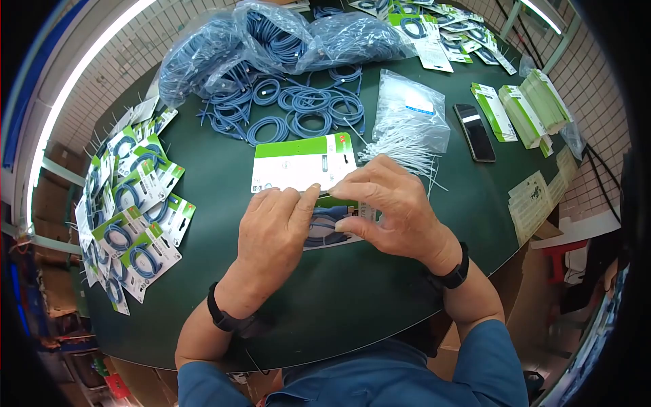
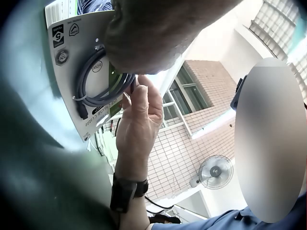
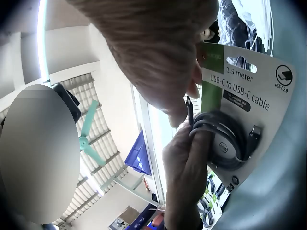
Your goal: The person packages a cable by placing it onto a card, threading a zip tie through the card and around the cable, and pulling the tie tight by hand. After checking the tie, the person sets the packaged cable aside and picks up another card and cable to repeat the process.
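holding a packaging card (image 3: 276,96) with a coiled cable (image 3: 221,120) just over the surface (image 1: 325,292), the left hand (image 1: 274,220) is curling its fingers round them; the right hand (image 1: 393,209) is arching its thumb and fingers, parted, beside the cable.

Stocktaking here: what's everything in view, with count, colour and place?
Carded cable: one, blue on white-green, between hands
Flat card: one visible, white-green, just beyond
Loose cables: many, blue, mid-table
Cable bags: uncountable, clear, far side
Ties: many, white, at clear bag
Phone: one, black, right
Card stacks: three, green-white, far right
Carded packs: many, green-white, left and far right
Sheets: uncountable, yellowish, right edge
Table: one, green, beneath
Fans: two, grey, teal, background
Left hand, right hand: one each, bare, at carded cable
Wristbands: two, black
Sleeves: two, blue
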Action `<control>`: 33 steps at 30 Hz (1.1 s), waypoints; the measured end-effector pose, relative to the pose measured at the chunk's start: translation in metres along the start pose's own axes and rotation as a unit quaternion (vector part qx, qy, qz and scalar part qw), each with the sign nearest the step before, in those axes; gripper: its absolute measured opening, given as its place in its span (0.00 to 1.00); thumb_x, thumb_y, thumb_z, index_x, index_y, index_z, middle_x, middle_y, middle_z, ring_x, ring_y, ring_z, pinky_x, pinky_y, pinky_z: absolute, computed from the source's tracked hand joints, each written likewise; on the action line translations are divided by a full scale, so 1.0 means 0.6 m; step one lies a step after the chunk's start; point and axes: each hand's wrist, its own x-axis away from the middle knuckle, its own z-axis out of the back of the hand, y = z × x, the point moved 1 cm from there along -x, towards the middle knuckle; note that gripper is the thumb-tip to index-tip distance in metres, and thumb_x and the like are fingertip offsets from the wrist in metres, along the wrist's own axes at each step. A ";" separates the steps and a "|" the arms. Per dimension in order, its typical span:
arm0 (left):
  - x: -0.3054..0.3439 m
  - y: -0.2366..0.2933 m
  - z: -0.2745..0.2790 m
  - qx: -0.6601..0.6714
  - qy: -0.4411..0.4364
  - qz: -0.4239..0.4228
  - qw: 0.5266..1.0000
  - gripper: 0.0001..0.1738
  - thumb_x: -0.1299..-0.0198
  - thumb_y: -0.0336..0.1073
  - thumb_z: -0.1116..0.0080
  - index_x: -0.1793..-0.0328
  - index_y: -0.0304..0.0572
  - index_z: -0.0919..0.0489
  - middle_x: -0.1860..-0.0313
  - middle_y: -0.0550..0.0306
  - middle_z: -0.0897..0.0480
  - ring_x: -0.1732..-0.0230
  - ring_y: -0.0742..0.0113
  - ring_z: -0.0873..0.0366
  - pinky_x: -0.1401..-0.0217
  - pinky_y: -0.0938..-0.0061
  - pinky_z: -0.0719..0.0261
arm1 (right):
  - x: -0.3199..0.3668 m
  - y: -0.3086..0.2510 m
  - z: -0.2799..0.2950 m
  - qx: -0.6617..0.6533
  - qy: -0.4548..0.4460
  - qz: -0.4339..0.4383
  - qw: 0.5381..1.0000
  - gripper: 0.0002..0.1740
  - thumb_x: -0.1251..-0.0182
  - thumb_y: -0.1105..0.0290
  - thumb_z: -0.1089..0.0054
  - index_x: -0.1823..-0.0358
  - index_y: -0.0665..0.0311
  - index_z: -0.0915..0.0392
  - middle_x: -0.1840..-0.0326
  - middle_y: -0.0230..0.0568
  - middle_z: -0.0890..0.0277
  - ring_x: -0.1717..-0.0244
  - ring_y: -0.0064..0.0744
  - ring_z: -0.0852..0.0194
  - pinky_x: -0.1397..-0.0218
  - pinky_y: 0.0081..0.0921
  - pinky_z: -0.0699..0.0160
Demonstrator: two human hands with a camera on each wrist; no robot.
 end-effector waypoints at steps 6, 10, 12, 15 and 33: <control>0.006 0.002 -0.010 0.051 0.053 -0.008 0.997 0.25 0.45 0.26 0.31 0.38 0.37 0.15 0.63 0.56 0.19 0.61 0.57 0.17 0.55 0.62 0.19 | 0.013 0.007 -0.025 0.039 0.027 0.018 0.999 0.19 0.49 0.74 0.15 0.57 0.61 0.15 0.57 0.38 0.13 0.61 0.42 0.17 0.58 0.36 0.18; 0.020 0.001 -0.017 0.101 0.098 -0.011 0.990 0.25 0.49 0.25 0.28 0.40 0.39 0.14 0.63 0.55 0.17 0.61 0.57 0.16 0.57 0.63 0.18 | 0.015 0.004 -0.034 0.042 0.027 -0.003 0.999 0.17 0.50 0.75 0.16 0.61 0.61 0.16 0.59 0.37 0.14 0.62 0.41 0.18 0.59 0.35 0.19; 0.027 0.000 -0.020 0.115 0.114 -0.012 0.987 0.26 0.52 0.23 0.27 0.42 0.39 0.14 0.63 0.55 0.16 0.61 0.57 0.15 0.58 0.64 0.18 | 0.016 0.003 -0.038 0.038 0.024 -0.009 0.999 0.17 0.50 0.75 0.16 0.62 0.60 0.17 0.59 0.36 0.14 0.62 0.41 0.18 0.59 0.35 0.19; 0.034 0.004 -0.016 0.135 0.088 0.007 0.987 0.28 0.54 0.22 0.22 0.42 0.39 0.13 0.60 0.52 0.14 0.60 0.53 0.14 0.57 0.62 0.15 | 0.017 0.005 -0.039 0.030 0.010 -0.007 0.999 0.16 0.50 0.75 0.16 0.63 0.61 0.16 0.62 0.36 0.14 0.63 0.40 0.19 0.61 0.34 0.20; 0.031 0.004 -0.022 0.136 0.097 -0.018 0.986 0.18 0.51 0.18 0.23 0.52 0.33 0.15 0.55 0.46 0.12 0.59 0.52 0.10 0.58 0.66 0.11 | 0.024 0.013 -0.038 -0.006 0.015 -0.022 1.000 0.16 0.51 0.79 0.17 0.63 0.60 0.16 0.62 0.36 0.14 0.64 0.39 0.20 0.62 0.33 0.22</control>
